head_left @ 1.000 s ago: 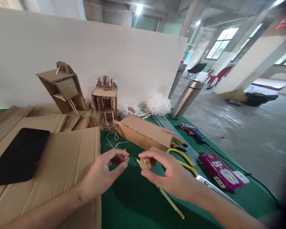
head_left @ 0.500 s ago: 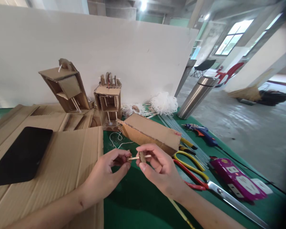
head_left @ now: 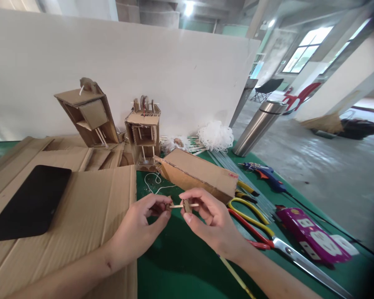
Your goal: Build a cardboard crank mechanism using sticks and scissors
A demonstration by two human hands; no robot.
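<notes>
My left hand [head_left: 141,226] pinches a small round cardboard wheel [head_left: 168,206] between thumb and fingers. A thin wooden stick [head_left: 177,205] runs from that wheel to a second cardboard wheel [head_left: 187,206], which my right hand [head_left: 210,222] pinches. Both hands hover just above the green table [head_left: 174,265], in front of a long cardboard box [head_left: 196,174].
Flat cardboard sheets [head_left: 81,216] with a black tablet [head_left: 28,203] lie at left. Two cardboard models [head_left: 89,112] [head_left: 143,128] stand at the back. Scissors [head_left: 268,236], a purple power strip [head_left: 311,238], a glue gun [head_left: 263,172], a steel flask [head_left: 258,126] and white string [head_left: 215,135] sit at right.
My hands have come together. The right hand turned its wheel, and the stick now joins the two wheels. The view has shifted slightly.
</notes>
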